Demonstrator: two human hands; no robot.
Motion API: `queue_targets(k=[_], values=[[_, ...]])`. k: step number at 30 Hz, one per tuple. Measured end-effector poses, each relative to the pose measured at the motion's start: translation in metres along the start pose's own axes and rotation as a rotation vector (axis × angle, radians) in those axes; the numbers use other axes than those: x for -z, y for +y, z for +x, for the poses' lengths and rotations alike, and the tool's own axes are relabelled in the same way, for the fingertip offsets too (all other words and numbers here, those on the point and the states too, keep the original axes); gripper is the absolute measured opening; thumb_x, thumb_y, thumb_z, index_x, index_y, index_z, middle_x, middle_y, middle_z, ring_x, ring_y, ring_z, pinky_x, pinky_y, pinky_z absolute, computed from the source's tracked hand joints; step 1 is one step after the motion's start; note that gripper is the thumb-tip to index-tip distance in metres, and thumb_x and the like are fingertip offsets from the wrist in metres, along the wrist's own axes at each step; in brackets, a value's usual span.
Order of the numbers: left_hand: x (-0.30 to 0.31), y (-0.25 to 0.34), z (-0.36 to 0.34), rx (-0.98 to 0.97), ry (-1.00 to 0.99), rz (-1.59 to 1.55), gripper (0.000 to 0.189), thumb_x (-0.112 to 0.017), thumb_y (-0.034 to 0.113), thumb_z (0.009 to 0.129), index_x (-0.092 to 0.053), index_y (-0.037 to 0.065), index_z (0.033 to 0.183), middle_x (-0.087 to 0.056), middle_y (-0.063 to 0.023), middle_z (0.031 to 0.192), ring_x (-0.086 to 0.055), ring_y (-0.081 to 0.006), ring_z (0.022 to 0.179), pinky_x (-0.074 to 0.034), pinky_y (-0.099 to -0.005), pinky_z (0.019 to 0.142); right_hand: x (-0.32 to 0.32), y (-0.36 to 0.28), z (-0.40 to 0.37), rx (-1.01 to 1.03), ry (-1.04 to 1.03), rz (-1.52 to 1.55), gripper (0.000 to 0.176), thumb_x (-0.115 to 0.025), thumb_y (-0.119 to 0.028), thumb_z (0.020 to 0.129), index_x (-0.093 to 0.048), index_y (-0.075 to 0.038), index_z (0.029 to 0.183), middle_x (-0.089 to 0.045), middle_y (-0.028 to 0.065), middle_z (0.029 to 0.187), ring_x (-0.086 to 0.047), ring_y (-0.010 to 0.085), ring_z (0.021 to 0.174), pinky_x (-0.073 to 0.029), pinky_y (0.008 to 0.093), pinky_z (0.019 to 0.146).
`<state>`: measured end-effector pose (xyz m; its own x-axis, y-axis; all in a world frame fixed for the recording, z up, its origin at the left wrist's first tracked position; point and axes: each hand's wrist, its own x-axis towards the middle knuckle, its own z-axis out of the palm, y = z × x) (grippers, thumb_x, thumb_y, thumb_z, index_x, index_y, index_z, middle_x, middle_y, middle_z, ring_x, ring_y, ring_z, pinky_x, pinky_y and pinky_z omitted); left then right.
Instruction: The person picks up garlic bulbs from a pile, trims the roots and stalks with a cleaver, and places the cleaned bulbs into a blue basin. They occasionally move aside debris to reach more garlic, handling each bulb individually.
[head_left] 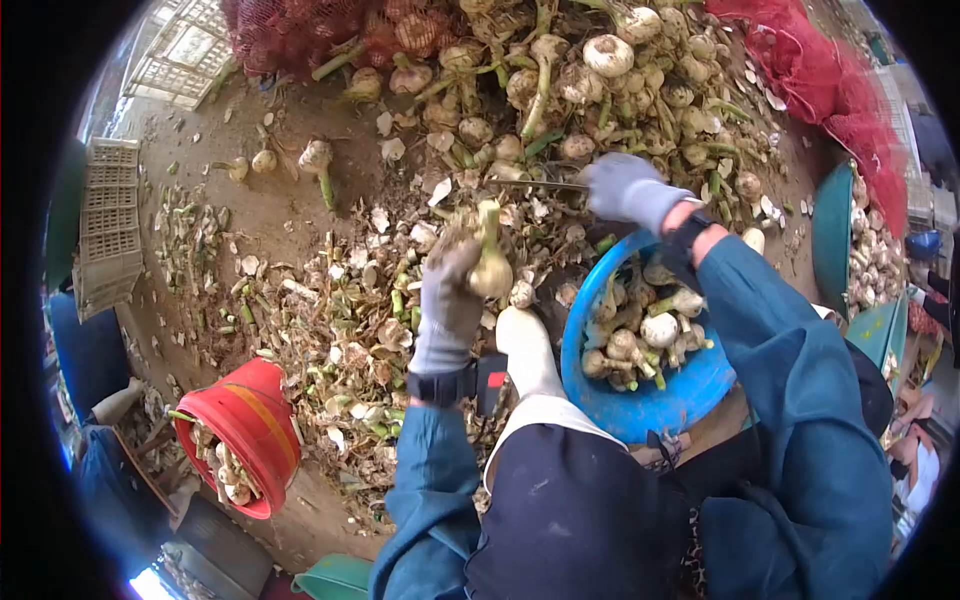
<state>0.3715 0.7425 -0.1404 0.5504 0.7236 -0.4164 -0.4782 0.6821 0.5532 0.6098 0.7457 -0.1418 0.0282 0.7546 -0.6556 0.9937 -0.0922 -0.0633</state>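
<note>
My left hand, in a grey glove, is closed around a garlic bulb whose cut green stem points up. In my gloved right hand is a knife, its thin blade reaching left, above and apart from the bulb's stem. The right fingers are wrapped round the handle, which is hidden. Close below my right forearm stands a blue basin holding several garlic bulbs with short stems. Beyond the knife lies a large heap of garlic with long stems and dry skins.
Garlic trimmings cover the ground around my white boot. A tilted red bucket with garlic stands at left, below pale plastic crates. Red mesh sacks lie at the back. Another person is at the right edge.
</note>
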Motion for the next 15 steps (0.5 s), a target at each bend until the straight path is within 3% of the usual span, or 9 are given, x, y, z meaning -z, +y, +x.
queue_targets(k=[2, 4, 5, 6, 8, 10, 14, 15], values=[[-0.012, -0.001, -0.011, 0.146, -0.147, 0.217, 0.034, -0.056, 0.014, 0.077, -0.050, 0.001, 0.107, -0.055, -0.0097, 0.095, -0.057, -0.0170, 0.082, -0.047, -0.0272, 0.070, -0.008, 0.021, -0.015, -0.191, -0.015, 0.131, 0.028, -0.050, -0.022, 0.069, -0.062, -0.011, 0.092, -0.059, 0.0115, 0.098, -0.055, 0.0262, 0.092, -0.042, 0.0349, 0.081], [-0.035, -0.014, -0.021, 0.331, -0.638, 0.768, 0.046, -0.065, 0.019, 0.071, -0.048, 0.001, 0.109, -0.051, -0.0089, 0.104, -0.052, -0.0197, 0.093, -0.041, -0.0291, 0.085, -0.011, 0.027, -0.024, -0.315, -0.071, 0.365, 0.032, -0.054, -0.025, 0.068, -0.061, -0.011, 0.096, -0.058, 0.0115, 0.099, -0.054, 0.0265, 0.093, -0.042, 0.0338, 0.082], [-0.035, -0.032, -0.024, 0.127, -0.737, 0.975, 0.050, -0.068, 0.018, 0.068, -0.048, 0.004, 0.111, -0.052, -0.0070, 0.101, -0.052, -0.0197, 0.094, -0.040, -0.0284, 0.084, -0.012, 0.027, -0.027, -0.315, -0.071, 0.365, 0.032, -0.054, -0.025, 0.068, -0.061, -0.011, 0.096, -0.058, 0.0115, 0.099, -0.054, 0.0265, 0.093, -0.042, 0.0338, 0.082], [-0.030, -0.038, -0.018, 0.296, -0.686, 1.101, 0.047, -0.069, 0.015, 0.064, -0.051, 0.010, 0.107, -0.051, -0.0065, 0.099, -0.050, -0.0215, 0.096, -0.042, -0.0307, 0.081, -0.012, 0.027, -0.031, -0.322, -0.061, 0.359, 0.036, -0.056, -0.027, 0.067, -0.060, -0.011, 0.098, -0.058, 0.0117, 0.099, -0.054, 0.0262, 0.093, -0.042, 0.0332, 0.082], [-0.017, -0.049, -0.004, -0.024, -0.560, 2.001, 0.042, -0.067, 0.014, 0.061, -0.054, 0.014, 0.101, -0.049, -0.0072, 0.098, -0.049, -0.0246, 0.096, -0.043, -0.0327, 0.076, -0.014, 0.032, -0.032, -0.334, -0.041, 0.357, 0.039, -0.057, -0.029, 0.066, -0.059, -0.012, 0.100, -0.058, 0.0119, 0.099, -0.054, 0.0258, 0.093, -0.041, 0.0327, 0.083], [0.028, -0.073, 0.011, -0.120, -0.522, 2.287, 0.035, -0.064, 0.014, 0.059, -0.055, 0.014, 0.093, -0.048, -0.0074, 0.094, -0.048, -0.0232, 0.093, -0.045, -0.0319, 0.069, -0.029, 0.040, -0.029, -0.375, -0.029, 0.456, 0.042, -0.058, -0.031, 0.066, -0.058, -0.011, 0.103, -0.058, 0.0120, 0.099, -0.054, 0.0253, 0.093, -0.041, 0.0325, 0.083], [0.035, -0.061, 0.012, -0.057, -0.582, 2.184, 0.035, -0.064, 0.012, 0.059, -0.053, 0.011, 0.093, -0.049, -0.0096, 0.094, -0.048, -0.0252, 0.094, -0.044, -0.0351, 0.075, -0.033, 0.046, -0.030, -0.359, -0.049, 0.521, 0.044, -0.059, -0.033, 0.066, -0.057, -0.012, 0.104, -0.058, 0.0113, 0.100, -0.055, 0.0248, 0.092, -0.042, 0.0321, 0.082], [0.037, -0.054, 0.013, -0.033, -0.443, 2.088, 0.034, -0.063, 0.012, 0.061, -0.053, 0.008, 0.093, -0.050, -0.0106, 0.095, -0.050, -0.0245, 0.091, -0.045, -0.0335, 0.074, -0.036, 0.047, -0.029, -0.351, 0.001, 0.455, 0.042, -0.059, -0.033, 0.066, -0.058, -0.012, 0.103, -0.060, 0.0106, 0.095, -0.057, 0.0243, 0.088, -0.043, 0.0320, 0.080]])
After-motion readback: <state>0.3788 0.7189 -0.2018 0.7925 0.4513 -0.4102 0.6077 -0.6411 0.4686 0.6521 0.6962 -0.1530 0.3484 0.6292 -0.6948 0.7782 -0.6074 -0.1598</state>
